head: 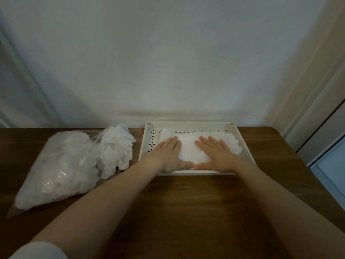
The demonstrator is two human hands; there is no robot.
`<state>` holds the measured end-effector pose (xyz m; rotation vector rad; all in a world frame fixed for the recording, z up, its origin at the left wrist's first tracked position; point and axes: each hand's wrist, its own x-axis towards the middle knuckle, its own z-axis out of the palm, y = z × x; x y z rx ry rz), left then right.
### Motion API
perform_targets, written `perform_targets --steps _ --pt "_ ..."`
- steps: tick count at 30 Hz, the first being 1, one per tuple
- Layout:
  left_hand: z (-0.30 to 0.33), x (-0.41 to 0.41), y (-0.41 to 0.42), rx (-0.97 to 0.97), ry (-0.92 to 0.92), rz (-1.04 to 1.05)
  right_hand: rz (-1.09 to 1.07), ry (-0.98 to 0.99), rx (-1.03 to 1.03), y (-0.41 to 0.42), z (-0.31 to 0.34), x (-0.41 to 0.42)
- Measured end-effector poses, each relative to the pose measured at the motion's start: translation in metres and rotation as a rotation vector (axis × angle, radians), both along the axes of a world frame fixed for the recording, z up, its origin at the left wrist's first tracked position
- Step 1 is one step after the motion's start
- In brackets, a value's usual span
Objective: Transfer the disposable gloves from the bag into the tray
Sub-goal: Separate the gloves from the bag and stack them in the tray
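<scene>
i see both hands lying flat inside the tray [244, 139], palms down on a stack of white disposable gloves [188, 148]. my left hand [169, 156] has its fingers straight and close together, pointing away from me, resting on the near left part of the stack; its thumb stretches along the stack's near edge toward the middle. my right hand [216, 154] mirrors it, fingers straight and slightly fanned on the right part of the stack, thumb reaching inward along the same near edge. the two thumb tips come very close or just meet; i cannot tell which. neither hand curls round anything: both only press down on the gloves.

the stack sits in the middle of the white tray, whose floor shows small cut-out holes along the far and left sides. the tray lies on a brown wooden table [186, 202], close to the wall [168, 62].

to the left of the tray lies the clear plastic bag [56, 165], bulging with more white gloves. at its open mouth, on the end nearest the tray, a bunch of gloves [117, 150] spills out onto the table, just beside the tray's left wall but not in it.

a white sleeve [39, 251] shows at the bottom left on my left arm.
</scene>
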<state>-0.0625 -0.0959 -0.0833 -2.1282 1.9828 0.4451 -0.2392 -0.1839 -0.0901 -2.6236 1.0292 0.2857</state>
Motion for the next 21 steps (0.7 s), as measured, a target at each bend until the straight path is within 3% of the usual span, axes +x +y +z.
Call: perform_targets --steps 8,12,15,17,21 --pt "-0.01 0.007 -0.003 -0.03 0.011 0.188 -0.091 0.026 -0.215 -0.016 -0.003 -0.003" --pt "-0.003 0.008 -0.001 -0.062 0.006 0.141 -0.109 0.025 -0.144 -0.007 0.007 -0.005" --pt "0.018 0.008 0.01 -0.297 0.091 0.015 -0.144 -0.262 -0.199 0.01 0.027 0.01" --pt "0.037 0.009 0.02 -0.506 0.289 0.006 -0.104 -0.449 -0.24 0.024 0.041 0.032" --pt "0.062 0.031 0.041 -0.81 0.566 0.057 0.058 -0.538 -0.214 0.053 0.054 0.089"
